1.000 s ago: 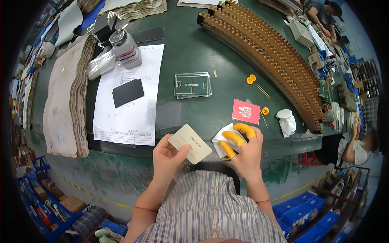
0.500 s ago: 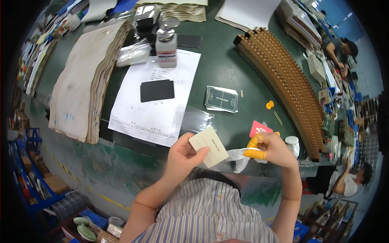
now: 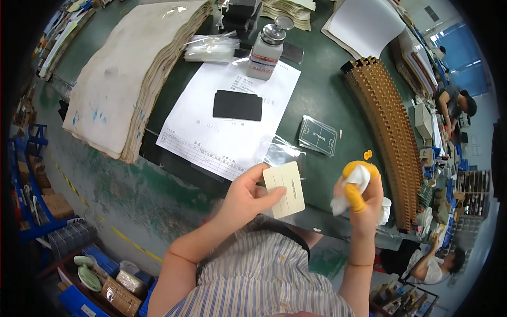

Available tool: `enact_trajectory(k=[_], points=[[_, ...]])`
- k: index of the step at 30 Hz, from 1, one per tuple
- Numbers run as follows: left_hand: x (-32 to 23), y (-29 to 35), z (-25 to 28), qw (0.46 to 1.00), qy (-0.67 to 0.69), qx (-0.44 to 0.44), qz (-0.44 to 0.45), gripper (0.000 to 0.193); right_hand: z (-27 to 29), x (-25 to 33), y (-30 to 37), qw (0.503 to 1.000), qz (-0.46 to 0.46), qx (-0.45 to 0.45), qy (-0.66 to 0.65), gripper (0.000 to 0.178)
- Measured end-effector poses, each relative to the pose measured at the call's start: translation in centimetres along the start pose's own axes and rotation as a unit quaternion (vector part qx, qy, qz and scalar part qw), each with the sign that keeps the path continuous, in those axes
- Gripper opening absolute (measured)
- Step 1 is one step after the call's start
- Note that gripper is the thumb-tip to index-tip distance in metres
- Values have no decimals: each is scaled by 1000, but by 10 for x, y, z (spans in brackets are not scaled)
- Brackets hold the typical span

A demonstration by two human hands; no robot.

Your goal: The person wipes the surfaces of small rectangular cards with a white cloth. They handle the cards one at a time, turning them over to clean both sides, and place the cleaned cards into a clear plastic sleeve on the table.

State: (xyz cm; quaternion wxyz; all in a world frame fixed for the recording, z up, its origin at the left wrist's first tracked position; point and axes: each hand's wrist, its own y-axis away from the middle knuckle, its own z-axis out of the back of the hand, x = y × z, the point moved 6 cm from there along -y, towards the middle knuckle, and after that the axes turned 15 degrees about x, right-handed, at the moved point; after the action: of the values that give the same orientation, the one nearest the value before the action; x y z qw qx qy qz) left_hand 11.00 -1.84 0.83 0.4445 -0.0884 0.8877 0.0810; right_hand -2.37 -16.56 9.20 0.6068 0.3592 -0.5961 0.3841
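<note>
My left hand (image 3: 249, 196) grips a cream card (image 3: 285, 190) with rounded corners, thumb on its printed face, just above the near table edge. In my right hand (image 3: 364, 193), raised to the right of the card, a crumpled white cloth (image 3: 357, 180) is pinched between fingers wearing yellow finger cots. A fanned stack of dark green cards (image 3: 318, 136) lies beyond the cream card. Left of that stack, a block of black cards (image 3: 237, 105) rests on a printed white sheet (image 3: 198, 132). Clear plastic film (image 3: 284, 154) lies just beyond my left hand.
A pump-top bottle (image 3: 265, 53) stands on the sheet's far end beside clear bags (image 3: 212, 48). A long slotted wooden rack (image 3: 388, 137) curves along the right. Stained paper sheets (image 3: 124, 74) are stacked at left. Two people work at far right. A white jar (image 3: 385, 210) stands beside my right hand.
My right hand has lifted and turned, bringing the cloth up off the table edge. The cream card has rotated more upright in my left hand. The whole view has shifted.
</note>
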Motion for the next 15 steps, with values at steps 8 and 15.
enact_trajectory(k=[8, 15], points=[[-5, -1, -7, 1000, 24, 10, 15, 14, -32, 22, 11, 791, 228, 51, 566, 31], [-9, -2, -22, 999, 24, 8, 24, 18, -31, 20, 20, 797, 228, 42, 557, 30]])
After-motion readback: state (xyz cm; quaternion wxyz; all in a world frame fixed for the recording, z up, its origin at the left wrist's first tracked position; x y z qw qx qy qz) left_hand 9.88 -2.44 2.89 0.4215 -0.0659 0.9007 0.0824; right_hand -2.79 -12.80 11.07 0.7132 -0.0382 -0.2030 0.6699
